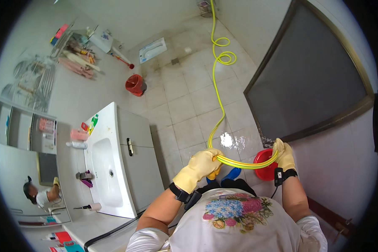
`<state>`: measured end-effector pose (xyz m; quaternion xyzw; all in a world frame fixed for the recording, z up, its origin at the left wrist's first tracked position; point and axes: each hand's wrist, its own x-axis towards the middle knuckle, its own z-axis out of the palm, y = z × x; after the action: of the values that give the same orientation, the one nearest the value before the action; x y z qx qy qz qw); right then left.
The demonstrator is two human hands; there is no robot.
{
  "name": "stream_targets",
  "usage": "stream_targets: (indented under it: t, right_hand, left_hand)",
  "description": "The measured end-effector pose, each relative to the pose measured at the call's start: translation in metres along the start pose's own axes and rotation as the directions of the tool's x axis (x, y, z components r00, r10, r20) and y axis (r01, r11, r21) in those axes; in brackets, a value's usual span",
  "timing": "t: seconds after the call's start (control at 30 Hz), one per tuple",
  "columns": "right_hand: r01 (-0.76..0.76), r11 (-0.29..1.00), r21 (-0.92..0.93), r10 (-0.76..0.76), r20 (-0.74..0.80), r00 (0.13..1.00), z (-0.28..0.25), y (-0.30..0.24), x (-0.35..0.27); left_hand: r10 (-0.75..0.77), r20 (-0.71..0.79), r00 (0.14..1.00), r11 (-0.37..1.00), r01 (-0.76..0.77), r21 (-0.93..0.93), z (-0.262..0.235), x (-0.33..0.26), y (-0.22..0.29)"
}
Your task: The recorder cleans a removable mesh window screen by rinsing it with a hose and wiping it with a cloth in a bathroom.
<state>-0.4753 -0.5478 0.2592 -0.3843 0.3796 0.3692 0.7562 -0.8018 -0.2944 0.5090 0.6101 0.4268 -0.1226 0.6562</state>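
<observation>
Cream rubber gloves cover both of my hands. A yellow-green hose (248, 166) sags between them in several side-by-side strands, in front of my waist. My left hand (200, 165) is closed around the strands at one end; an orange-yellow patch shows by its fingers. At the other end, my right hand (284, 154) is closed on the bend of the loops. From my left hand a single length of hose runs across the floor to the far wall, with small loops lying partway. Below the right side of the held strands sits a red basin (265, 174).
A white sink (109, 168) on a grey cabinet (138, 157) stands at my left. Farther off are a red bucket (135, 85) and a white squat toilet (153, 50). A dark framed panel (311, 75) is at right. The tiled floor (189, 109) looks wet near me.
</observation>
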Motion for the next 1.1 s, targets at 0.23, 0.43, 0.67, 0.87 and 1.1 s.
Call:
stream_targets:
  t: [0.23,0.43,0.67,0.87,1.1]
  right_hand:
    - [0.113,0.990,-0.090,-0.114,-0.015,0.993,0.028,0.020,-0.051]
    - [0.077,0.987,-0.143,-0.080,-0.011,0.997,0.034,0.026,-0.050]
    - [0.214,0.974,-0.073,-0.218,-0.049,0.975,0.037,0.022,-0.055]
    - [0.162,0.983,0.085,-0.157,-0.063,0.986,-0.007,0.003,-0.029]
    - [0.236,0.971,0.040,-0.228,-0.153,0.962,-0.064,0.005,-0.013]
  left_hand:
    - [0.269,-0.101,0.958,0.963,-0.265,0.059,-0.010,-0.003,-0.035]
    - [0.229,-0.072,0.971,0.973,-0.230,0.001,-0.019,0.002,-0.042]
    - [0.181,-0.097,0.979,0.983,-0.178,0.031,-0.008,0.026,-0.047]
    - [0.132,-0.083,0.988,0.991,-0.133,-0.010,0.012,0.053,-0.019]
    - [-0.002,0.034,0.999,1.000,0.003,-0.022,0.029,0.093,0.002]
